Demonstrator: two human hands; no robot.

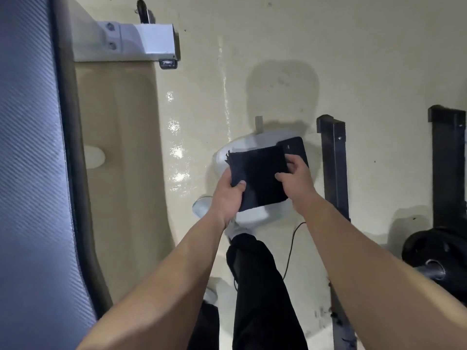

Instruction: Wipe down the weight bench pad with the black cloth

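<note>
1. The floor [278, 59] is pale and shiny. It takes up most of the room I can see.
2. The weight bench pad [27, 173] is the big blue-grey cushion running down the far left side. Nothing is touching it. I can't see any wet streaks or wipe marks on it, so I think the wiping has not begun.
3. A white frame bar [141, 39] sticks out from under the pad at the far left.
4. A black weight plate [434, 251] lies on the floor at the right, near two dark posts [333, 168].
5. A white round thing [242, 145] sits low in the middle of the floor. I can't tell what it is.
6. The black cloth [260, 178] is in the middle, held up over the white round thing. It is folded flat into a square. It is well apart from the pad.
7. The left hand [227, 193] pinches the left edge of the cloth, with the thumb on top.
8. The right hand [297, 178] grips the right edge, with its fingers curled round it.
9. A black phone [294, 149] lies just beside the cloth, on the far right of the white round thing.
10. So the cloth is ready in both hands. I think what is left is to carry it left to the pad and rub the whole pad.
</note>
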